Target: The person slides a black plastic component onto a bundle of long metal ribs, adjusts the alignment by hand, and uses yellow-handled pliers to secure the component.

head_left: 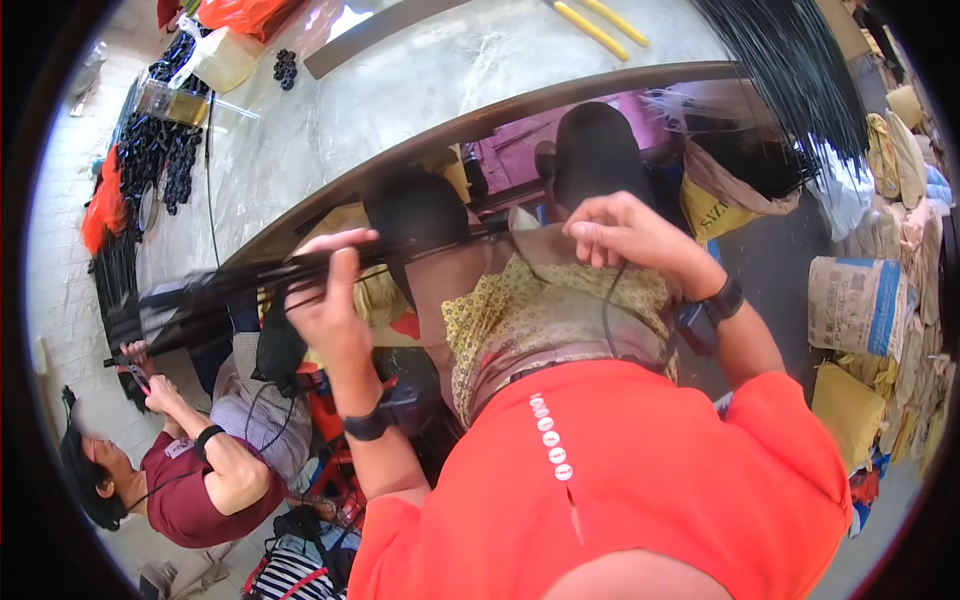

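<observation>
A bundle of long, thin black strands stretches leftward from my lap, blurred by motion. My left hand is closed around its right part, with the thumb raised. The strands' right end lies over my thighs, near a patterned yellow cloth. To the right and apart from the bundle, my right hand hovers above my lap with its fingers curled together. What its fingertips hold, if anything, is hidden. A thin dark cord hangs below that hand.
The grey tabletop ahead carries yellow rods and black coils. More black strands hang off its right edge. A co-worker at the left holds red-handled pliers. A carton and sacks are stacked at right.
</observation>
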`<state>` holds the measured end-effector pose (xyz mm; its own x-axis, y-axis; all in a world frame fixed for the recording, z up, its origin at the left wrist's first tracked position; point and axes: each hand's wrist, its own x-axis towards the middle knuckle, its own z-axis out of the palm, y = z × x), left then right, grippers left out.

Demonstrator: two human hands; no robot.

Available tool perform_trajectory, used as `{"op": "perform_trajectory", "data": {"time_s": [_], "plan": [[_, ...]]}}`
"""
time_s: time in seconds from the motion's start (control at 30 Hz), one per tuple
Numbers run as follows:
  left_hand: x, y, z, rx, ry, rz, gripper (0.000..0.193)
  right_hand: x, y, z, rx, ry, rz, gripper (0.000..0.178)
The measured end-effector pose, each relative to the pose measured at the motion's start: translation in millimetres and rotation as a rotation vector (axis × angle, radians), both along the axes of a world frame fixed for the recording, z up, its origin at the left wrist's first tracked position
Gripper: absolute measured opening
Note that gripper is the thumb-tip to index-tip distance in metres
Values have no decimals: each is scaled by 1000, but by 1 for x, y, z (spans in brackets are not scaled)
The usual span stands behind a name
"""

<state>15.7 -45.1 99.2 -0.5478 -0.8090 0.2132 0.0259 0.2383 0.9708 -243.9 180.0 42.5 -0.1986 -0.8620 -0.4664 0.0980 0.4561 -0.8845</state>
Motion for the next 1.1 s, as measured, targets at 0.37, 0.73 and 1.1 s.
{"op": "perform_trajectory", "data": {"time_s": [0.37,0.73,1.1], "plan": [[38,-4,53,96,129,66,20,42,2,-43,-9,1273,57,29],[6,37,21,644,493,-108,27,37,22,9,-469,33,-139,79],[-59,95,-20,1038,200,-875,49,50,23,150,-1443,101,-181,54]]}}
